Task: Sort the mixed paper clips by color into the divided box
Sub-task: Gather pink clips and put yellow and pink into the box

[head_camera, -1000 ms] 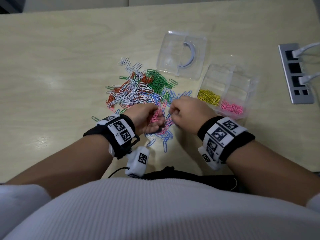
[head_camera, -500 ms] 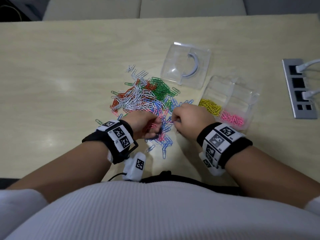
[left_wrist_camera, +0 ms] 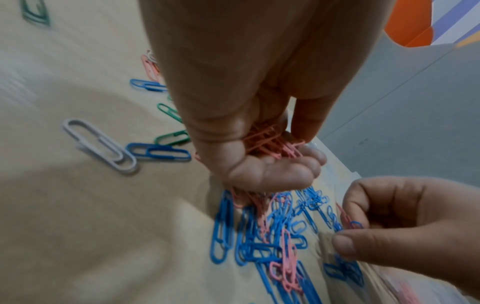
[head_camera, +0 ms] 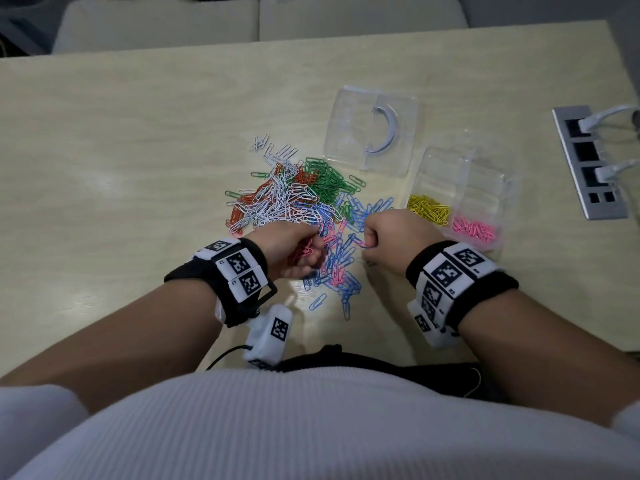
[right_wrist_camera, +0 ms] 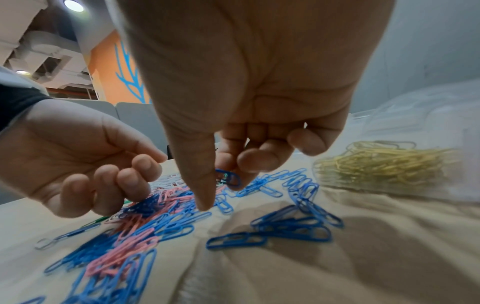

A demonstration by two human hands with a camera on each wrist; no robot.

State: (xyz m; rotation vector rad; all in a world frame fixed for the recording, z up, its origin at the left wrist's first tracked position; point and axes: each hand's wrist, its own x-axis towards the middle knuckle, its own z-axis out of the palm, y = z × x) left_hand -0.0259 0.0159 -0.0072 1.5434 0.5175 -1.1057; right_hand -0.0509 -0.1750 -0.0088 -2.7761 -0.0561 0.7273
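A mixed pile of paper clips (head_camera: 298, 199) in white, orange, green, blue and pink lies mid-table. My left hand (head_camera: 298, 249) sits at the pile's near edge, fingers curled round a bunch of pink clips (left_wrist_camera: 270, 142). My right hand (head_camera: 391, 239) is just right of it and pinches a couple of clips, a blue clip (right_wrist_camera: 230, 178) and a pink clip (left_wrist_camera: 342, 215), between thumb and fingers. The clear divided box (head_camera: 485, 183) stands to the right, with yellow clips (head_camera: 427, 207) in one near compartment and pink clips (head_camera: 474, 228) in the other.
The box's clear lid (head_camera: 372, 129) lies beyond the pile. A grey power strip (head_camera: 588, 161) with white plugs is set in the table at far right. Loose blue and pink clips (head_camera: 337, 271) are scattered between my hands. A black cable (head_camera: 228, 353) trails at the near edge.
Both hands have stayed at the pile's near edge. The left keeps its pink bunch, now held more closed. The right has lifted clips from the scatter. The head view has tilted up.
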